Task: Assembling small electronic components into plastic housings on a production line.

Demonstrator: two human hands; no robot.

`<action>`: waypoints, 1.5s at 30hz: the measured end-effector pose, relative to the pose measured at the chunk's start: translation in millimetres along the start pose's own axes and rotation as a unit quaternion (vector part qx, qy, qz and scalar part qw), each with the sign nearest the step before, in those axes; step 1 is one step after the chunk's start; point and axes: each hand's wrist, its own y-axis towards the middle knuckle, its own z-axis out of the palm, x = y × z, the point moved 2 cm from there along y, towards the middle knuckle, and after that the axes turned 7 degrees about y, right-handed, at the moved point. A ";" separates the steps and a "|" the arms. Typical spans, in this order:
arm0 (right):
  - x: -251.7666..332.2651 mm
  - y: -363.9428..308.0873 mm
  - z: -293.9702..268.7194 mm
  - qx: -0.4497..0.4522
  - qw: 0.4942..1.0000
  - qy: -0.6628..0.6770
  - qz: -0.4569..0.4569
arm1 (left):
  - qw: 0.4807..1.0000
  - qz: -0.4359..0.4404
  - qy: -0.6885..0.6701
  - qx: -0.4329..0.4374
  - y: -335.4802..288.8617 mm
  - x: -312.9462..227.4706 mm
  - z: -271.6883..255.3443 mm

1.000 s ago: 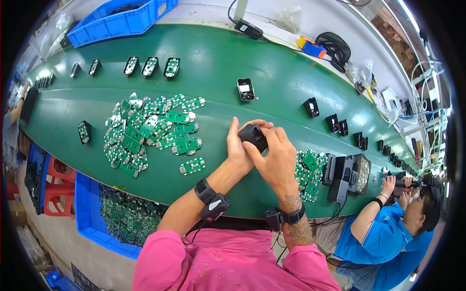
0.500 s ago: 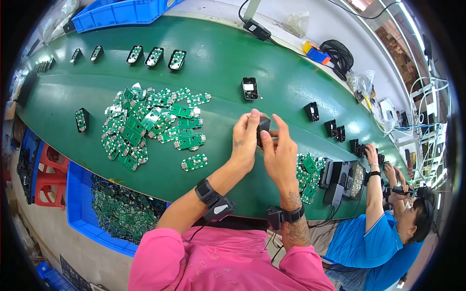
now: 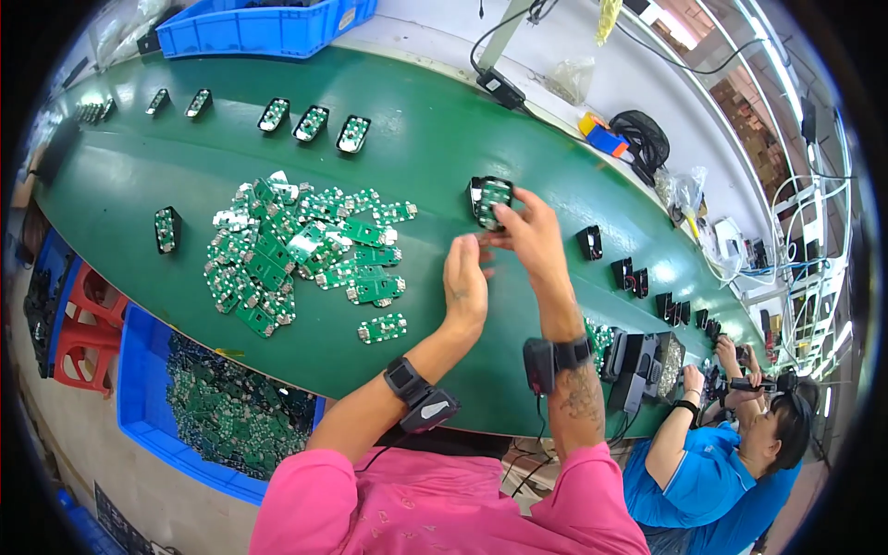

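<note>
My right hand (image 3: 535, 236) grips a small black casing (image 3: 496, 203) with a green circuit board seated in it, board side up. Just to its left, another black casing (image 3: 475, 196) is partly hidden behind it. My left hand (image 3: 464, 289) is a little nearer to me, fingers stretched out and slightly blurred, holding nothing that I can see. Left of that hand, a single green circuit board (image 3: 382, 328) lies on the green table (image 3: 435, 388), beside a large heap of loose boards (image 3: 277, 245).
Several board-filled casings (image 3: 311, 123) stand along the far left, one casing (image 3: 166, 229) at the near left. Black casings (image 3: 589, 242) line the right side, towards a co-worker in blue (image 3: 694, 472). A blue bin of boards (image 3: 139, 407) sits below the table edge; a blue crate (image 3: 268, 32) stands behind.
My right hand has moved up and away with the casing, whose board now shows. My left hand has come off it. The co-worker's hand has drawn back.
</note>
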 end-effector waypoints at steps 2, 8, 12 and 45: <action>18.6 26.2 29.1 0.039 0.987 -0.153 -0.007 | 0.998 -0.057 0.008 0.015 -4.3 7.6 2.7; 14.0 96.4 85.3 -0.076 0.937 -0.335 -0.063 | 0.982 -0.088 -0.161 0.046 -1.0 36.4 0.0; 9.2 107.1 100.7 -0.033 0.934 -0.356 0.003 | 0.938 -0.210 -0.274 -0.042 5.2 41.5 -5.7; -20.5 -208.6 -140.5 0.144 0.859 -0.483 -0.091 | 0.874 -0.105 0.155 0.448 -47.6 -11.3 35.6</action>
